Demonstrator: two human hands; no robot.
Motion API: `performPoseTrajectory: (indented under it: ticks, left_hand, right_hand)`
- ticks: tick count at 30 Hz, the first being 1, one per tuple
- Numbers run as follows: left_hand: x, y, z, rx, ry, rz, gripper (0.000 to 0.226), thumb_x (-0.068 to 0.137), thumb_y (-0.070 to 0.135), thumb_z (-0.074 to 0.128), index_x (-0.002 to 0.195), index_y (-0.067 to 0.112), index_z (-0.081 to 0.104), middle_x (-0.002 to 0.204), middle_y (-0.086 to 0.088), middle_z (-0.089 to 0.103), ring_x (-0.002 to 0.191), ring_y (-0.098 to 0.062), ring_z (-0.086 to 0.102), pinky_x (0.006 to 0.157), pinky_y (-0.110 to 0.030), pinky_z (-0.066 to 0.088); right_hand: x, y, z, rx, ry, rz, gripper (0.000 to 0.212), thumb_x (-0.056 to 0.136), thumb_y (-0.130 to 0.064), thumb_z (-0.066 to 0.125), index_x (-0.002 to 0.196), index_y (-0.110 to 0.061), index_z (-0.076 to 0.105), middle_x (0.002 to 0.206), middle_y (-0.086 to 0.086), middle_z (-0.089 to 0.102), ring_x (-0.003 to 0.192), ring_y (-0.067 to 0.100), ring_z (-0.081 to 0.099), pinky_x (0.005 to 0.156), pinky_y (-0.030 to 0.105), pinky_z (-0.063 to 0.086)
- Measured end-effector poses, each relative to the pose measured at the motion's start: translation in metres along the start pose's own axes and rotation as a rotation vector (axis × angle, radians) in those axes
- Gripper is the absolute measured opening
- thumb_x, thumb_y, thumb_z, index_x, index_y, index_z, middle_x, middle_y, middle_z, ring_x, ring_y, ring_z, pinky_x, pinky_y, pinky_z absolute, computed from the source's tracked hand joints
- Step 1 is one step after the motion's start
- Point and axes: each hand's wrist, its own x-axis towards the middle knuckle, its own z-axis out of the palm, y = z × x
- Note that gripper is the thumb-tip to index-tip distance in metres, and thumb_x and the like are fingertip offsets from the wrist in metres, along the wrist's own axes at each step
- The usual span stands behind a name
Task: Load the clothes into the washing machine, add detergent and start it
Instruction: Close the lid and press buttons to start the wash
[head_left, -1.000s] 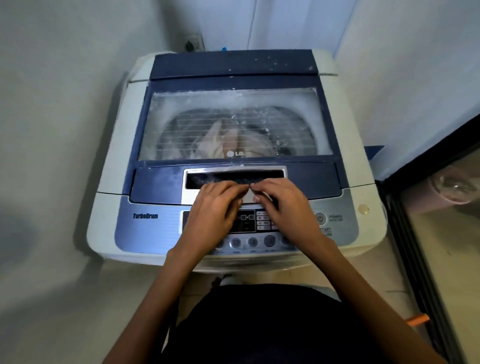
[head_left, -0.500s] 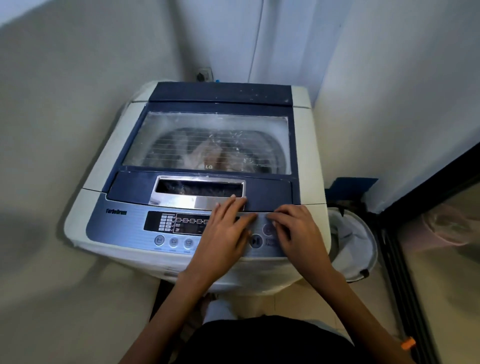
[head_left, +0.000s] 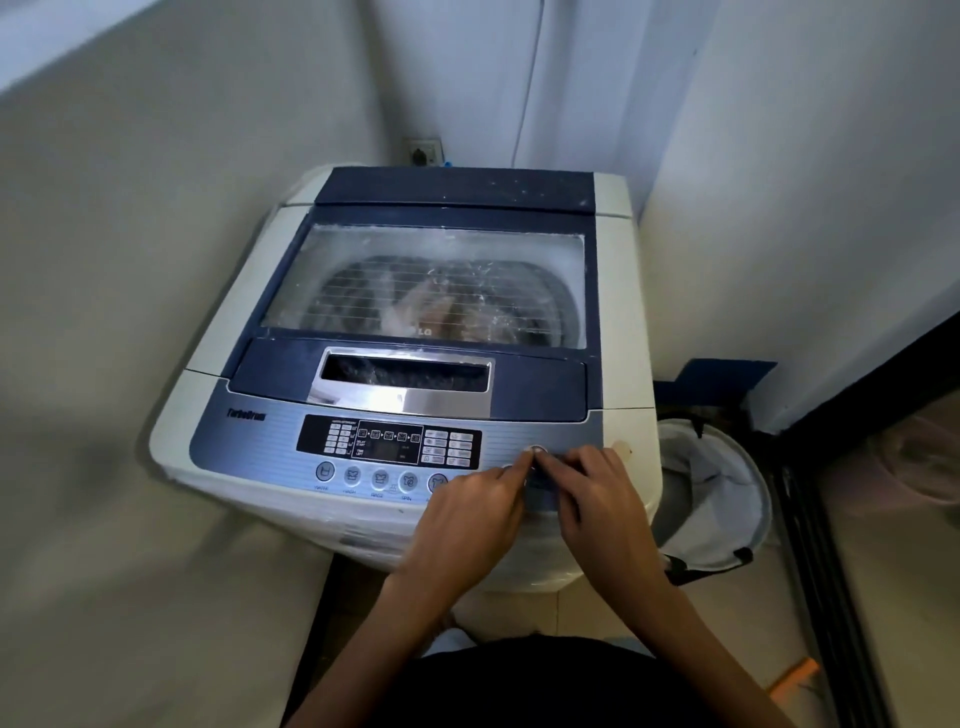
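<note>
A white and blue top-loading washing machine (head_left: 218, 364) stands in the corner with its glass lid (head_left: 426, 283) shut. Clothes (head_left: 415, 312) show dimly through the glass inside the drum. The control panel (head_left: 387, 441) runs along the front edge. My left hand (head_left: 467, 514) and my right hand (head_left: 597, 499) rest on the panel's right end. Both index fingertips meet at a round button (head_left: 537, 451) there. Neither hand holds anything, and the other fingers are curled loosely.
Walls close in on the left, back and right. A white laundry basket (head_left: 727, 493) stands on the floor right of the machine. A dark door frame (head_left: 831, 519) lies at the far right. A wall socket (head_left: 423, 151) is behind the machine.
Both hands slid from the lid handle down and right across the control panel to the round button. The view pulled back and shifted, showing the laundry basket.
</note>
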Motion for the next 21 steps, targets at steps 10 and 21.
performPoseTrajectory:
  ticks: [10,21]
  left_hand:
    - [0.012,0.000,-0.004,-0.026,-0.179,-0.096,0.048,0.099,0.024,0.031,0.147,0.022,0.024,0.105,-0.009,0.064,0.094,-0.030,0.059,0.071,-0.036,0.040]
    - [0.023,-0.009,-0.002,-0.028,-0.224,0.003,0.042,0.098,0.026,0.032,0.139,0.019,0.036,0.098,-0.011,0.065,0.089,-0.031,0.060,0.072,-0.037,0.042]
  right_hand:
    - [-0.003,-0.004,0.007,-0.076,0.100,0.014,0.037,0.067,0.003,0.075,0.103,-0.005,0.069,0.078,0.012,0.062,0.077,0.023,0.052,0.056,0.033,0.055]
    - [-0.004,-0.012,0.010,-0.104,0.087,0.052,0.048,0.059,0.012,0.076,0.104,-0.002,0.068,0.082,0.015,0.063,0.082,0.019,0.035,0.057,0.036,0.055]
